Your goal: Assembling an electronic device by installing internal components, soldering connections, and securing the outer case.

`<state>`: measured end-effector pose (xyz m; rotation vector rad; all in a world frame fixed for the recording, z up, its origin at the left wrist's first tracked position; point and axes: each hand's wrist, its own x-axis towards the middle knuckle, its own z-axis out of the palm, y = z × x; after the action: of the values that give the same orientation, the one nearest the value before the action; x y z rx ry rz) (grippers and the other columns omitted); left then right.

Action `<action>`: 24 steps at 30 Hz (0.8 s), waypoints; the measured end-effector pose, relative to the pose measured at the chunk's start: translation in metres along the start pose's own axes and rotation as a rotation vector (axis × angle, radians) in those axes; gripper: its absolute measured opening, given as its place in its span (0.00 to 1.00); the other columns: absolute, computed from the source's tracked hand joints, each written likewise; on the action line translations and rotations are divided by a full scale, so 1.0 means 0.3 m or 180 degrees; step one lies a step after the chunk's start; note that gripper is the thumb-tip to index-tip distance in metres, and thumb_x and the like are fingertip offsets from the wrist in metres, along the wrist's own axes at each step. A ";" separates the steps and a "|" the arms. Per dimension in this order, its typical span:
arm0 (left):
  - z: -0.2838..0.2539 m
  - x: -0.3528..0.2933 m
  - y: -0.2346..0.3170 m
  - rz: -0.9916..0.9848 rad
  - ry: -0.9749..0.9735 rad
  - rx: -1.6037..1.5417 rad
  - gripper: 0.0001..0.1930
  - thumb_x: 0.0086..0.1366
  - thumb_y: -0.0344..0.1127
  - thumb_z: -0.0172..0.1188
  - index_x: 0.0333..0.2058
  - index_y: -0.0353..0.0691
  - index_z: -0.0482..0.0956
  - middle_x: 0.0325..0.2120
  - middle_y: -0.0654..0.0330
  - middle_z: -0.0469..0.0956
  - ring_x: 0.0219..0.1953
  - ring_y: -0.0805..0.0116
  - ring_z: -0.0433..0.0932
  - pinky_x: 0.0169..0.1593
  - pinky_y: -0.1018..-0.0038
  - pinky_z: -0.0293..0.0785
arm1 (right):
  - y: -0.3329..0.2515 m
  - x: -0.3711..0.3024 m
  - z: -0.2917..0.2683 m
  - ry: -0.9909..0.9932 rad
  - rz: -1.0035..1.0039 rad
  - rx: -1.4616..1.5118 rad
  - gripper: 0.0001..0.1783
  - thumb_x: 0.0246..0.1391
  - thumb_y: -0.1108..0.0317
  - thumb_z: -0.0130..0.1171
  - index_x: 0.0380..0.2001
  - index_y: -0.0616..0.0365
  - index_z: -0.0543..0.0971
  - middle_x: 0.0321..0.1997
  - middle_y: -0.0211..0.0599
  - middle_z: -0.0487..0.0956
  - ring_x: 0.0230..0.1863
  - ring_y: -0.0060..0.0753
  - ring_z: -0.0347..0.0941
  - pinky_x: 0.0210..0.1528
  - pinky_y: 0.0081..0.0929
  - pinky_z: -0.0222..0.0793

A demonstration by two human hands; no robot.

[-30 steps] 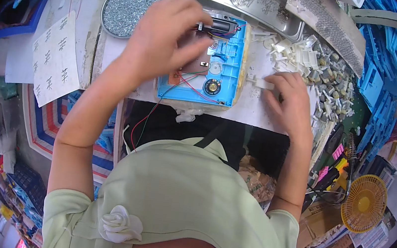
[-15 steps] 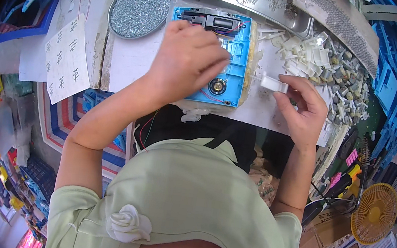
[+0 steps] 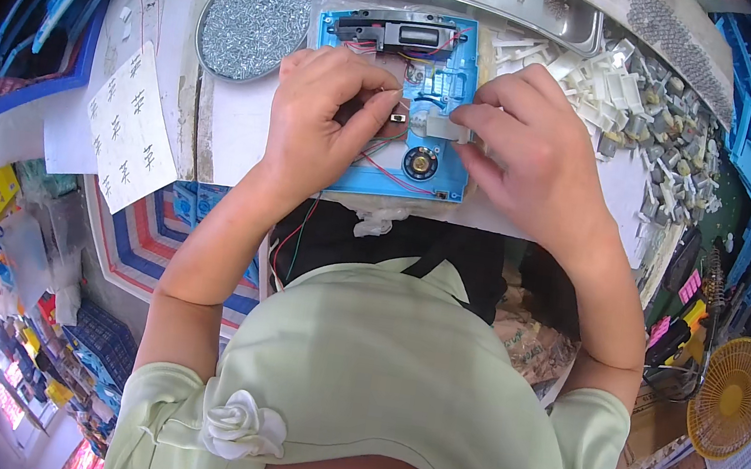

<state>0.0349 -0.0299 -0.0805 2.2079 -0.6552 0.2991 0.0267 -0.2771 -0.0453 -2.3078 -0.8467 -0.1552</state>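
Head view: fitting parts into blue housing [image 3: 393, 104] on table [image 3: 238, 122]. Left hand [image 3: 319, 123] pinching small switch [image 3: 397, 118]; right hand [image 3: 524, 150] gripping white piece [image 3: 442, 127]. Next, likely: seating both precisely among red wires [image 3: 384, 169].

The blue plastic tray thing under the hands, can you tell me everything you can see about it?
The blue plastic panel lies flat on the pale worktop, open side up. It looks like moulded plastic with ribs. A black module with red wires sits along its far edge, and a small round black speaker near its near edge. The left hand rests on its left part; the right hand holds a small white piece over its middle.
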 end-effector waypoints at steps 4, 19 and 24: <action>0.007 -0.002 -0.006 0.0057 0.0106 -0.0082 0.04 0.59 0.30 0.70 0.32 0.45 0.83 0.29 0.68 0.82 0.32 0.66 0.78 0.45 0.68 0.63 | 0.044 -0.022 0.018 0.0076 0.0338 0.0597 0.13 0.41 0.73 0.73 0.34 0.57 0.86 0.32 0.34 0.79 0.38 0.41 0.73 0.40 0.35 0.72; 0.015 -0.007 -0.009 -0.0041 0.0182 -0.0150 0.04 0.58 0.32 0.70 0.30 0.46 0.82 0.25 0.68 0.78 0.30 0.68 0.76 0.44 0.67 0.61 | 0.037 -0.035 0.051 0.0119 0.0286 0.0426 0.15 0.40 0.72 0.74 0.36 0.57 0.87 0.35 0.32 0.80 0.41 0.40 0.72 0.44 0.33 0.70; 0.008 -0.003 -0.003 0.0012 0.0009 -0.0117 0.05 0.57 0.32 0.70 0.29 0.47 0.81 0.23 0.68 0.76 0.29 0.68 0.75 0.43 0.66 0.60 | 0.033 -0.002 0.043 -0.0078 0.0234 0.0323 0.12 0.41 0.71 0.73 0.34 0.56 0.86 0.34 0.32 0.79 0.41 0.41 0.70 0.43 0.35 0.69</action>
<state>0.0347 -0.0309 -0.0828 2.1711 -0.6584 0.2899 0.0309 -0.2749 -0.0607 -2.2462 -0.7630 -0.0506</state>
